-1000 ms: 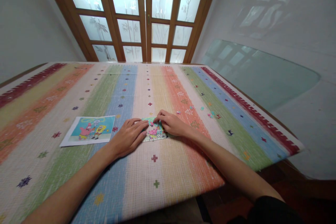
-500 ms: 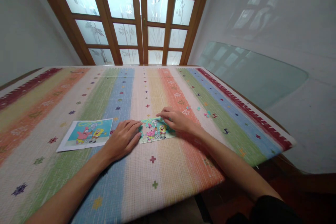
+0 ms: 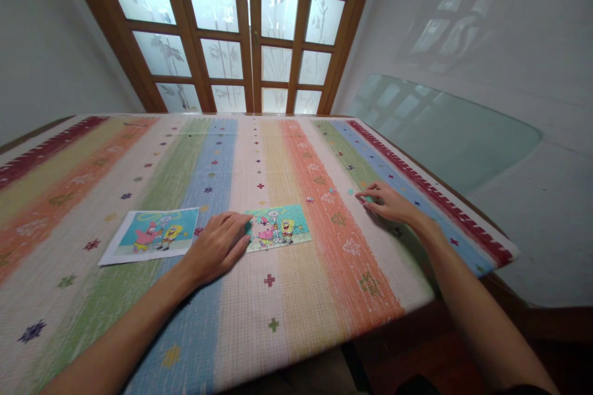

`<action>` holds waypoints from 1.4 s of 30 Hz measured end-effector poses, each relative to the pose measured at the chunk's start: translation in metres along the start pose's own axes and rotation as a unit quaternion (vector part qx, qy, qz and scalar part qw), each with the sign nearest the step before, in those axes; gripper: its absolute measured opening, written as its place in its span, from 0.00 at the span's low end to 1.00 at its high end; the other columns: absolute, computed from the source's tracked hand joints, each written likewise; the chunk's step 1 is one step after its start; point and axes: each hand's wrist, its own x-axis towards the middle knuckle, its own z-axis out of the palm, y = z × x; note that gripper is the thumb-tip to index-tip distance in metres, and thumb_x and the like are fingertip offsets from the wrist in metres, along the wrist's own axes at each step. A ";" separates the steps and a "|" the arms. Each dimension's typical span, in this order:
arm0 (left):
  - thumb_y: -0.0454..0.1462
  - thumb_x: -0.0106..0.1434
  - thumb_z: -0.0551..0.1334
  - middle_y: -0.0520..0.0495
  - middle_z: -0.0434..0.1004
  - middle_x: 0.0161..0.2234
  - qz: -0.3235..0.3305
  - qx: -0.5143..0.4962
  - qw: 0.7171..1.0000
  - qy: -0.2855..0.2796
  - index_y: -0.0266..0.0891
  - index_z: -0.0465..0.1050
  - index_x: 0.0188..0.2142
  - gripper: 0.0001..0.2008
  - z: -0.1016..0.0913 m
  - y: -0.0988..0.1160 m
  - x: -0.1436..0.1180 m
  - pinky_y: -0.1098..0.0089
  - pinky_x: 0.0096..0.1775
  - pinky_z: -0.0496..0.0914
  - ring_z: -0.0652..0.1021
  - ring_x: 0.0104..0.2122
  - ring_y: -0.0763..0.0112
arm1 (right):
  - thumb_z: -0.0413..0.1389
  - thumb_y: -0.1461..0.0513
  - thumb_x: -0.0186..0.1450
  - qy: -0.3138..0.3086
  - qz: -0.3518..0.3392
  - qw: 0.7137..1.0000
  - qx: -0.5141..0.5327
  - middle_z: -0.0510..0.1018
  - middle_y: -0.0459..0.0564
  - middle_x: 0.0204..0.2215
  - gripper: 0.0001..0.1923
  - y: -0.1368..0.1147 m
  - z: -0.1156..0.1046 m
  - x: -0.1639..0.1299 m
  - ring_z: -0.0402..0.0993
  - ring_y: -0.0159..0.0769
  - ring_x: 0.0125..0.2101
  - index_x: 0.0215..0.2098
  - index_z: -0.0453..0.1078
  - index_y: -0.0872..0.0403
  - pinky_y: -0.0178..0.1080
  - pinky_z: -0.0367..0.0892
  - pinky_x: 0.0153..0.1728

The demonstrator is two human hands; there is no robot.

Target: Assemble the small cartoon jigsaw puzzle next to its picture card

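Observation:
A jigsaw puzzle with a cartoon picture lies mostly assembled on the striped tablecloth; a gap shows in its left part. My left hand rests flat at the puzzle's left edge, fingers stretched onto it and covering that side. Off to the right, my right hand is low over loose pieces, its fingers spread and a bit bent. A teal puzzle piece lies just left of those fingertips; others under the hand are partly hidden. Between hand and puzzle are another teal piece and a small multicoloured piece.
A printed reference picture of the same cartoon scene lies left of my left hand. The patterned tablecloth covers the table, whose near edge runs below the puzzle. Behind stand wooden glazed doors; a wall is at the right.
My right hand has left the puzzle's top right and moved right to the loose pieces. That uncovers the puzzle's right side and the small multicoloured piece. My left hand stays put.

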 end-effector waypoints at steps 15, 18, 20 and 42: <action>0.39 0.76 0.52 0.42 0.78 0.49 -0.008 -0.009 1.000 -0.008 0.40 0.65 0.57 0.13 0.001 0.000 -0.001 0.56 0.50 0.70 0.74 0.50 0.56 | 0.56 0.50 0.63 -0.059 -0.006 0.996 0.066 0.78 0.58 0.39 0.17 0.003 -0.011 0.000 0.73 0.47 0.40 0.39 0.80 0.51 0.49 0.69 0.46; 0.39 0.76 0.52 0.42 0.78 0.49 -0.007 -0.008 1.000 -0.007 0.40 0.65 0.57 0.14 0.001 0.000 -0.001 0.56 0.50 0.70 0.74 0.50 0.56 | 0.57 0.49 0.62 -0.061 0.004 0.994 0.090 0.78 0.58 0.36 0.16 -0.001 -0.014 0.002 0.72 0.44 0.35 0.37 0.78 0.52 0.47 0.69 0.41; 0.39 0.76 0.52 0.42 0.78 0.49 -0.007 -0.008 1.000 -0.006 0.40 0.65 0.57 0.14 0.001 0.000 -0.001 0.56 0.50 0.70 0.75 0.50 0.56 | 0.58 0.48 0.61 -0.069 0.020 0.990 0.121 0.79 0.55 0.33 0.16 -0.006 -0.016 0.003 0.72 0.42 0.32 0.34 0.76 0.52 0.45 0.68 0.37; 0.36 0.74 0.56 0.42 0.79 0.46 0.040 -0.025 0.997 0.061 0.38 0.68 0.57 0.14 -0.002 0.011 0.004 0.58 0.48 0.71 0.76 0.46 0.58 | 0.71 0.52 0.57 -0.156 -0.007 0.816 0.556 0.82 0.48 0.26 0.14 -0.192 0.032 0.051 0.76 0.33 0.27 0.32 0.77 0.53 0.38 0.71 0.32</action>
